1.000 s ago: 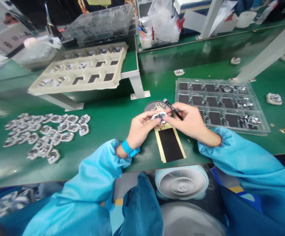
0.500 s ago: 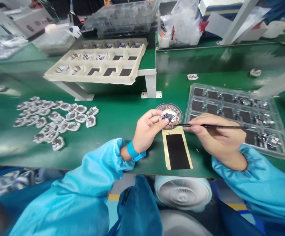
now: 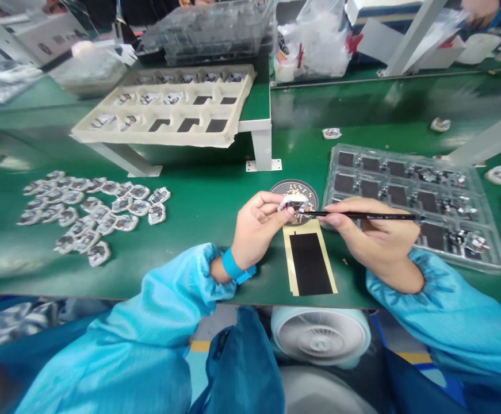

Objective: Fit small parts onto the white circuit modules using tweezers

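Between thumb and fingers, my left hand (image 3: 256, 227) pinches a small white-edged electronic part (image 3: 293, 203) with dark and silvery pieces on it. My right hand (image 3: 373, 236) is closed around black tweezers (image 3: 358, 215), whose tips reach the part's lower right edge by my left thumb. Whether the tips grip anything is too small to tell. Beneath the part lies a round grey dish (image 3: 278, 188) with tiny light bits in it. Just in front of the dish, a black rectangular sheet (image 3: 313, 264) rests on yellow backing (image 3: 330, 270).
Several similar white-edged parts (image 3: 99, 213) lie grouped at the left. A clear compartment tray (image 3: 498, 256) stands at the right, partly behind my right hand. A cream tray (image 3: 155, 138) rests on a raised shelf (image 3: 262, 109) with metal legs. Loose parts (image 3: 500, 175) lie far right.
The view has shifted slightly. The part in my left hand is tilted more, and my right hand with the tweezers has moved a little to the left. A hand at the far right edge is gone.
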Available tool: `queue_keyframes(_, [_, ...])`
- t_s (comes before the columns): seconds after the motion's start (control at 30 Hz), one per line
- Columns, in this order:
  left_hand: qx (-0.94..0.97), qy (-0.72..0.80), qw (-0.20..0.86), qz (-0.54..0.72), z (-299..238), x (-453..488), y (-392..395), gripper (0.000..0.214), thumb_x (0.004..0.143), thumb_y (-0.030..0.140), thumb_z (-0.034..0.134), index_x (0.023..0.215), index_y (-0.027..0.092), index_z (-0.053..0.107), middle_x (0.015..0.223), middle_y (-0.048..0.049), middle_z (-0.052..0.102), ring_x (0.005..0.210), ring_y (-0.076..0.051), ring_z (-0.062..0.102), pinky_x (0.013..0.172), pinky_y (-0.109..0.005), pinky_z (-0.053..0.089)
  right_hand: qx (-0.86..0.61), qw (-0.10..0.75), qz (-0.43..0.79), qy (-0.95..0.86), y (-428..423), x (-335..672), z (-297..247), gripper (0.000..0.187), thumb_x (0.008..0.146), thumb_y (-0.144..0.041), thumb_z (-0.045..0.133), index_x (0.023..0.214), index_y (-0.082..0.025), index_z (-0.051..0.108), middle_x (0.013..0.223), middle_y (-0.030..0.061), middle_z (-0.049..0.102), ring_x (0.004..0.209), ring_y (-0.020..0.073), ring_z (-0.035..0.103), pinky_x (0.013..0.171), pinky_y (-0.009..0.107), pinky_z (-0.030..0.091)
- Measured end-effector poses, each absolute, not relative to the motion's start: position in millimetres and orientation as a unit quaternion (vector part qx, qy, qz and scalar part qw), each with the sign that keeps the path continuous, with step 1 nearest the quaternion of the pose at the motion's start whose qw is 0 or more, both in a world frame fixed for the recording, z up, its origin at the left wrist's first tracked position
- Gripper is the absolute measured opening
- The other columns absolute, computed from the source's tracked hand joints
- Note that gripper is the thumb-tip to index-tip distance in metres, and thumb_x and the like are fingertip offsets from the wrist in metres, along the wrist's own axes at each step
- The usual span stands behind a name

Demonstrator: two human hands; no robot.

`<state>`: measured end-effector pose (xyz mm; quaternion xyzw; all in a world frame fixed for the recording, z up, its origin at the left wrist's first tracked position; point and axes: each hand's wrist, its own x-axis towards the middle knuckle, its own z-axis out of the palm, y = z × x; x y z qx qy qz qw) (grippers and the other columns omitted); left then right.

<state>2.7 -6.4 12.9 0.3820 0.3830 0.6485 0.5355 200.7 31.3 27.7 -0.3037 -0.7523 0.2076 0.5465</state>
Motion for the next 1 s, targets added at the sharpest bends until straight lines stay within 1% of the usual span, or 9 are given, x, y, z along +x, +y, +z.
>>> queue_keyframes(0.23, [0.389, 0.395, 0.528, 0.643, 12, 2, -7, 0.033, 0.079, 0.029, 0.088, 0.093, 0.015, 0.062, 0.089, -0.0065, 0.080, 0.078, -0.018, 0.078, 0.078, -0.030, 0.065, -0.323, 0.537, 0.212, -0.750, 30, 200, 29, 0.010, 0.087, -0.026, 0.080, 0.097, -0.027, 0.080, 0.091, 0.0035, 0.081, 0.079, 0.0226, 0.078, 0.076, 0.038, 0.066])
queue_keyframes(0.43, [0.387, 0.396, 0.528, 0.644, 9, 1, -6, 0.032, 0.080, 0.030, 0.087, 0.095, 0.016, 0.062, 0.090, -0.0065, 0.079, 0.078, -0.018, 0.077, 0.079, -0.031, 0.064, -0.345, 0.541, 0.233, -0.730, 30, 200, 26, 0.008, 0.087, -0.028, 0.080, 0.096, -0.026, 0.080, 0.091, 0.0032, 0.081, 0.074, 0.0208, 0.077, 0.077, 0.038, 0.067])
queue_keyframes(0.63, [0.388, 0.394, 0.533, 0.640, 8, 0, -6, 0.030, 0.082, 0.029, 0.086, 0.095, 0.016, 0.063, 0.088, -0.0062, 0.079, 0.078, -0.017, 0.077, 0.080, -0.030, 0.064, -0.362, 0.532, 0.253, -0.722, 30, 199, 24, 0.008, 0.088, -0.032, 0.079, 0.093, -0.026, 0.080, 0.091, 0.0037, 0.081, 0.077, 0.0211, 0.077, 0.078, 0.037, 0.067])
queue_keyframes(0.7, [0.384, 0.394, 0.539, 0.639, 8, 0, -6, 0.030, 0.081, 0.029, 0.086, 0.095, 0.016, 0.063, 0.089, -0.0062, 0.079, 0.078, -0.017, 0.077, 0.080, -0.029, 0.064, -0.377, 0.526, 0.289, -0.705, 30, 198, 25, 0.009, 0.089, -0.034, 0.078, 0.090, -0.025, 0.079, 0.088, 0.0036, 0.080, 0.076, 0.0202, 0.077, 0.075, 0.034, 0.067])
queue_keyframes(0.77, [0.372, 0.389, 0.549, 0.639, 9, 0, -6, 0.032, 0.080, 0.029, 0.087, 0.096, 0.016, 0.063, 0.091, -0.0062, 0.080, 0.078, -0.016, 0.077, 0.078, -0.027, 0.064, -0.382, 0.515, 0.356, -0.679, 31, 197, 29, 0.013, 0.090, -0.037, 0.077, 0.090, -0.024, 0.078, 0.083, 0.0032, 0.079, 0.073, 0.0190, 0.077, 0.071, 0.032, 0.066])
queue_keyframes(0.87, [0.352, 0.385, 0.570, 0.635, 10, -1, -4, 0.036, 0.077, 0.029, 0.089, 0.097, 0.016, 0.062, 0.087, -0.0042, 0.080, 0.071, -0.014, 0.075, 0.072, -0.025, 0.063, -0.370, 0.485, 0.462, -0.644, 36, 198, 33, 0.022, 0.090, -0.044, 0.076, 0.089, -0.022, 0.075, 0.077, 0.0033, 0.077, 0.070, 0.0181, 0.076, 0.068, 0.030, 0.066])
queue_keyframes(0.93, [0.343, 0.389, 0.582, 0.626, 10, -2, -3, 0.038, 0.075, 0.029, 0.090, 0.097, 0.016, 0.062, 0.082, -0.0027, 0.079, 0.065, -0.013, 0.073, 0.068, -0.023, 0.061, -0.350, 0.461, 0.497, -0.647, 40, 200, 33, 0.027, 0.091, -0.047, 0.075, 0.088, -0.021, 0.073, 0.074, 0.0035, 0.076, 0.066, 0.0172, 0.074, 0.065, 0.030, 0.064])
queue_keyframes(1.0, [0.336, 0.395, 0.595, 0.614, 10, -2, -2, 0.040, 0.074, 0.030, 0.091, 0.096, 0.016, 0.060, 0.079, -0.0028, 0.078, 0.063, -0.013, 0.073, 0.063, -0.022, 0.058, -0.317, 0.450, 0.510, -0.661, 43, 202, 31, 0.030, 0.093, -0.049, 0.070, 0.086, -0.020, 0.071, 0.075, 0.0036, 0.073, 0.063, 0.0158, 0.070, 0.062, 0.030, 0.062])
